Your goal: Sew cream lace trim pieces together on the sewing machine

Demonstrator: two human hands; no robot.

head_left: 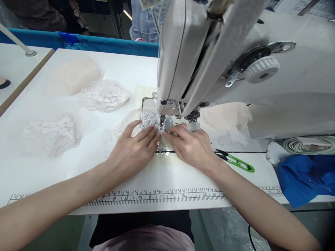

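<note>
Resting spread left hand (136, 150) on white lace (149, 118); right hand (193, 145) alongside, pinch unclear

Head view: the single camera, worn on the person's head, above the near side of the tabletop (167, 174).
Facing: forward and down, over the pink garment (149, 240) at the bottom edge.
Sewing machine (180, 52): nearest the lens, looming large at upper right and hiding part of the tabletop.
Left grip (136, 148) and right grip (191, 144): a little farther off, near mid-frame, seen from above.
Printed ruler (157, 197): almost level across the lower frame.
Far reach: past the blue cloth border (115, 45) to a striped shirt (145, 21).
</note>
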